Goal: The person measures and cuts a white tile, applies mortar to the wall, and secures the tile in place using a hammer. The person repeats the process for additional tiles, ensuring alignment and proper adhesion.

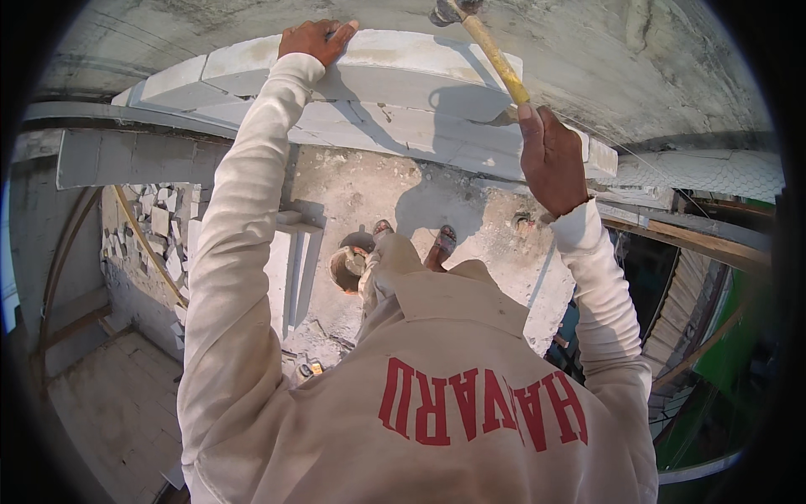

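The left arm stretches far, the left hand palm-down on top of the white block wall, its fingers released and lying over the blocks, thumb pointing right. The right arm is bent and raised, the right hand clenched around the handle of the hammer, which slants far and left, its head beyond the wall's far edge in this view. Nearer than the wall, open floor reaches the feet, with a round bucket at their left
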The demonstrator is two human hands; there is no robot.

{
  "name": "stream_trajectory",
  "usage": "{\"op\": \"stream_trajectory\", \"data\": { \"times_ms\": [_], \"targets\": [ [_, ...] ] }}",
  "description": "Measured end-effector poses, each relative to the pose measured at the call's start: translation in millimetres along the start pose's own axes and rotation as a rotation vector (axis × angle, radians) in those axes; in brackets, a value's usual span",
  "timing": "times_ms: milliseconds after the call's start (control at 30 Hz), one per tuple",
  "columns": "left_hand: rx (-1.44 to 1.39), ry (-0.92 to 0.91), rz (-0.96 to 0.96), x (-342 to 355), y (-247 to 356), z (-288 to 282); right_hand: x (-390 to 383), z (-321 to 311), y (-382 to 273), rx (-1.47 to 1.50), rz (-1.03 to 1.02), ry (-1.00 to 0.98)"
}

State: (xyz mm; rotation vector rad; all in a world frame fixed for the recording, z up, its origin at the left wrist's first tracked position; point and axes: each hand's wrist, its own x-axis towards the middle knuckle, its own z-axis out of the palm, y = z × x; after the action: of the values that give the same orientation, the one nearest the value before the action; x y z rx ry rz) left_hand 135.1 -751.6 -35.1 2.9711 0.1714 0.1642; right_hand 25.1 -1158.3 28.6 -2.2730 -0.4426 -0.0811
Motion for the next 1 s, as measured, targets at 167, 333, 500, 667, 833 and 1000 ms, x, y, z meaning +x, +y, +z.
{"op": "stream_trajectory", "data": {
  "times_ms": [167,333,500,667,833,1000],
  "targets": [
    [0.005,0.007,0.008,2,4,-2,13,18,4,-0.208,0.031,-0.137],
    [-0.101,0.073,0.06,9,-31,3,11,16,-15,-0.273,0.149,-0.11],
    [0.086,-0.029,-0.112,28,-137,-40,31,8,-68,-0.188,0.1,-0.109],
    [0.183,0.111,-0.078,7,-216,-15,69,51,-156,0.331,0.021,0.024],
    [0.125,0.052,-0.033,17,-171,-23,70,142,-83,-0.095,-0.108,0.044],
    [0.116,0.026,-0.139,7,-191,-28,90,135,-125,-0.019,0.127,-0.222]
  ]
}}
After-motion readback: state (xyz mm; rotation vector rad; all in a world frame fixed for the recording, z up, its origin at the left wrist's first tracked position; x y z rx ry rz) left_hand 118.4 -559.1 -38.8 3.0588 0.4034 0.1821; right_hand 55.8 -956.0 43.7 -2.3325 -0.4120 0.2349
